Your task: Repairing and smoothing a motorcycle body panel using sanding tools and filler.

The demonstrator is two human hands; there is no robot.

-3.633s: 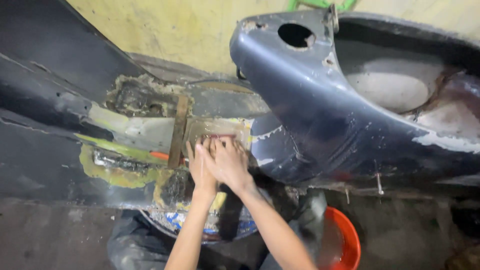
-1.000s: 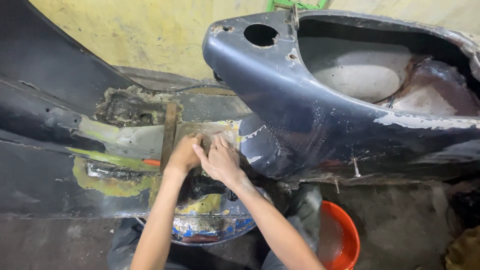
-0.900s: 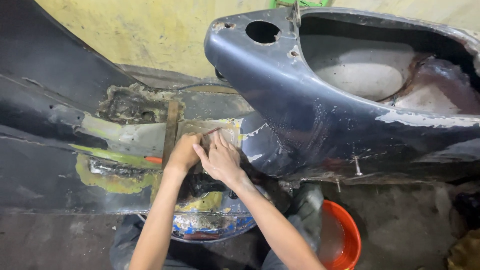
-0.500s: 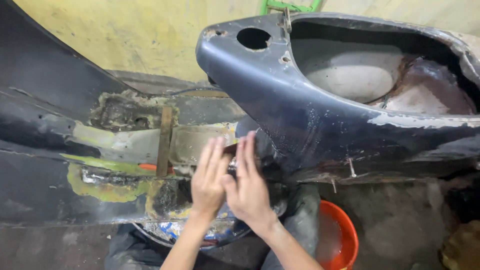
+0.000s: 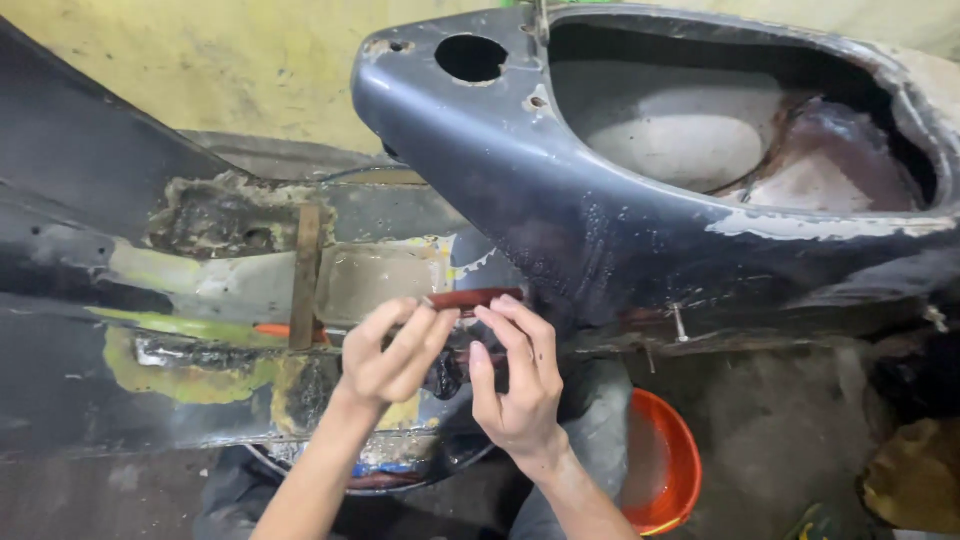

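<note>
Now I hold a small reddish-brown strip (image 5: 472, 298) flat between both hands, my left hand (image 5: 392, 352) pinching its left end with curled fingers and my right hand (image 5: 515, 372) pinching its right end with thumb and forefinger, just above the patched, putty-smeared floor panel (image 5: 375, 280) of the stripped dark scooter body (image 5: 600, 215). By my reckoning this is the step between passes on the panel, with the strip, likely folded abrasive paper, being readied. Next I would want a firm, flat grip before pressing it down beside the wooden slat (image 5: 304, 275).
</note>
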